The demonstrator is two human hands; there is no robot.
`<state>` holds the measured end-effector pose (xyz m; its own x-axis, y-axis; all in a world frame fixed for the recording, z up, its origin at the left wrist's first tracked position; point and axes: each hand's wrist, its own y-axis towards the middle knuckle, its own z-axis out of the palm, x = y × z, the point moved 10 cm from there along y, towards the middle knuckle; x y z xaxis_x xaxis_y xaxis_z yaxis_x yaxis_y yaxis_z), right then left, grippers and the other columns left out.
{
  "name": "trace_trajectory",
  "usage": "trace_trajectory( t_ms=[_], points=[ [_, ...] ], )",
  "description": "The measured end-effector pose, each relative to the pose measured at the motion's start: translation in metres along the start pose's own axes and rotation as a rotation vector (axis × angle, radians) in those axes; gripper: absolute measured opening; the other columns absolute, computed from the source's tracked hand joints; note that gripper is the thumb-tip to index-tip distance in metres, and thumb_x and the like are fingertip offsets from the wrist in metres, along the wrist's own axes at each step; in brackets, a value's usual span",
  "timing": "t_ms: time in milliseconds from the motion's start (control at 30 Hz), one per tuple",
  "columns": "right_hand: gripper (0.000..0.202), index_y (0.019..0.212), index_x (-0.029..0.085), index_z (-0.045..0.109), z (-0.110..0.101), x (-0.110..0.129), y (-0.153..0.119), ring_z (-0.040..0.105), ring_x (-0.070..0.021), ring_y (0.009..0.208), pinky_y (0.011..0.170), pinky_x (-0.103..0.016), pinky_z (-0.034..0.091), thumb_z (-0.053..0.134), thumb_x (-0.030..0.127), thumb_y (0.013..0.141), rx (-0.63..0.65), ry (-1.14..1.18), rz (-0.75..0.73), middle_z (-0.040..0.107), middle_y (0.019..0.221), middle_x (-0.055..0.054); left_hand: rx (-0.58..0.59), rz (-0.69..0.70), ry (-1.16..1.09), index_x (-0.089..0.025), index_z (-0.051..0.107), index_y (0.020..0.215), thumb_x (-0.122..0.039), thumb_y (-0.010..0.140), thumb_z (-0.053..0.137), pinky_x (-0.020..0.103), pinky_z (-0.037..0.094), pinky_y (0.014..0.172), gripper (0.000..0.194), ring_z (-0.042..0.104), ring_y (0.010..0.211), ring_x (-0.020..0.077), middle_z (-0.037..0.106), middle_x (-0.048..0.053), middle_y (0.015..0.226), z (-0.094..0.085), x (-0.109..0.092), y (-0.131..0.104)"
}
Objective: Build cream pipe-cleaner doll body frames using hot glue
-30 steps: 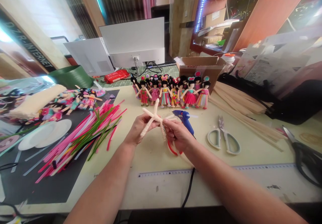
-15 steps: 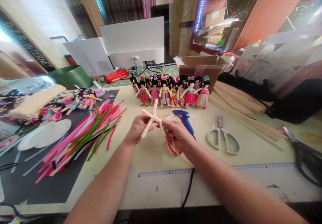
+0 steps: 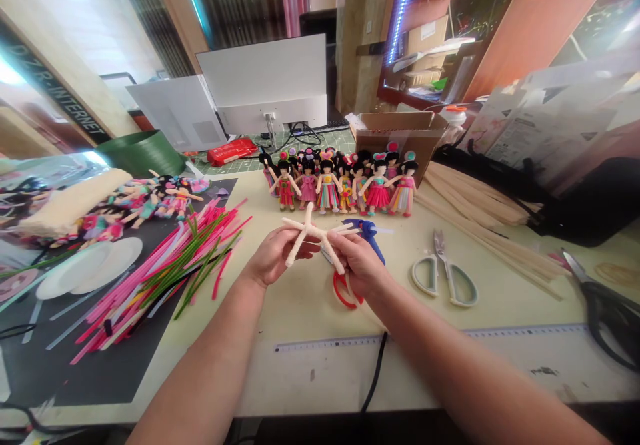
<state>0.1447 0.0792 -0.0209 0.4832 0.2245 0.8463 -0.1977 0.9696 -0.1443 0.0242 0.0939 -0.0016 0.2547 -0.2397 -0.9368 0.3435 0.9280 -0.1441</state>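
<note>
A heap of coloured stems (image 3: pixel 186 252) lies left of the left fingers (image 3: pixel 280 237). The left hand (image 3: pixel 270 256), angled inward, grasps the pale fuzzy frame (image 3: pixel 315 232), which spans both hands' fingers. Its near right limb (image 3: pixel 336 253) has just swung outward, so the shape looks more splayed. The right hand (image 3: pixel 359 260), slanting in, seems to pinch the other end (its knuckles hide the contact); a blue glue gun (image 3: pixel 373 244) lies just beyond.

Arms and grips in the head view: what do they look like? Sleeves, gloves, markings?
Human, bare. Left grip and right grip are ungloved five-fingered hands; some fingers are hidden, so rings can't be ruled out. Left forearm and right forearm show no sleeve, watch, strap or clear marking. Anything worn higher up is out of frame.
</note>
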Motion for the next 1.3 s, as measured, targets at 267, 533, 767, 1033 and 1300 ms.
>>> trace_trajectory(
  t_ms=[267, 533, 767, 1033, 1300],
  points=[
    [0.029, 0.069, 0.018, 0.059, -0.006, 0.009, -0.005, 0.028, -0.0065, 0.044, 0.044, -0.024, 0.019, 0.074, 0.042, 0.071, -0.113, -0.187, -0.065, 0.037, 0.047, 0.008, -0.039, 0.076, 0.121, -0.012, 0.069, 0.091, -0.033, 0.074, 0.073, 0.023, 0.048, 0.064, 0.027, 0.062, 0.068, 0.0121, 0.067, 0.004, 0.077, -0.001, -0.005, -0.002],
    [0.032, 0.066, 0.018, 0.051, -0.010, -0.002, -0.001, 0.025, -0.0049, 0.042, 0.042, -0.022, 0.017, 0.075, 0.040, 0.070, -0.110, -0.134, 0.008, 0.038, 0.045, 0.008, -0.140, 0.335, 0.507, -0.017, 0.065, 0.088, -0.034, 0.078, 0.069, 0.023, 0.043, 0.061, 0.021, 0.054, 0.063, 0.0111, 0.060, -0.001, 0.068, 0.011, -0.028, -0.014],
    [0.028, 0.063, 0.019, 0.048, -0.010, 0.001, -0.002, 0.025, -0.0047, 0.040, 0.041, -0.022, 0.016, 0.073, 0.032, 0.067, -0.125, -0.079, 0.016, 0.038, 0.044, 0.008, -0.174, 0.659, 1.049, -0.022, 0.065, 0.093, -0.029, 0.087, 0.056, 0.026, 0.040, 0.071, 0.013, 0.057, 0.075, 0.0151, 0.065, 0.003, 0.083, 0.038, -0.047, -0.035],
    [0.031, 0.063, 0.019, 0.052, -0.009, 0.008, -0.003, 0.029, -0.0059, 0.041, 0.041, -0.023, 0.021, 0.077, 0.038, 0.067, -0.117, -0.065, -0.016, 0.040, 0.046, 0.007, -0.044, 0.776, 1.242, -0.026, 0.069, 0.106, -0.021, 0.088, 0.053, 0.034, 0.034, 0.080, 0.025, 0.060, 0.084, 0.0213, 0.070, 0.007, 0.088, 0.054, -0.047, -0.041],
    [0.028, 0.061, 0.019, 0.050, -0.016, 0.024, -0.004, 0.027, -0.0057, 0.043, 0.042, -0.023, 0.018, 0.075, 0.031, 0.066, -0.172, -0.076, -0.077, 0.037, 0.047, 0.007, -0.187, 0.800, 1.171, -0.026, 0.063, 0.120, -0.007, 0.081, 0.048, 0.039, 0.031, 0.101, 0.045, 0.052, 0.114, 0.0233, 0.064, 0.007, 0.117, 0.044, -0.064, -0.044]
  ],
)
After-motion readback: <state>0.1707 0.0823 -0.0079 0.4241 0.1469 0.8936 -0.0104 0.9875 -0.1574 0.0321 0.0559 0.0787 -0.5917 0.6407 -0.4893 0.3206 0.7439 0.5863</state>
